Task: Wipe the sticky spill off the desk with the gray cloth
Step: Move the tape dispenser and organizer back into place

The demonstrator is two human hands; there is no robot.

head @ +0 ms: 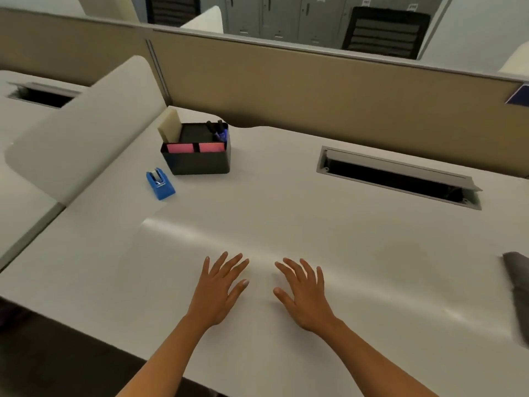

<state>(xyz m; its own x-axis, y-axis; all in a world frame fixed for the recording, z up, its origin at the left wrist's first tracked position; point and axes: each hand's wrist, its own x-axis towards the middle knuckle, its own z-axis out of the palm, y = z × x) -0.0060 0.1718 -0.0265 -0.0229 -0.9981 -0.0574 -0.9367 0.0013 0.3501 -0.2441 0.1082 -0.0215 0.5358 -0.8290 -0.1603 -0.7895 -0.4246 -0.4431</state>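
The gray cloth [518, 293] lies on the white desk [357, 239] at the far right edge of the view, partly cut off. My left hand [219, 290] and my right hand [305, 296] hover side by side over the middle of the desk near its front edge, palms down, fingers spread, holding nothing. The cloth is far to the right of my right hand. A glossy band of light runs across the desk just beyond my fingertips; I cannot make out a distinct spill.
A black desk organizer [197, 150] with pens and pink notes stands at the back left, a blue tape dispenser [160, 183] just in front of it. An open cable slot [398, 177] sits at the back right. A tan partition [315, 87] walls the far side.
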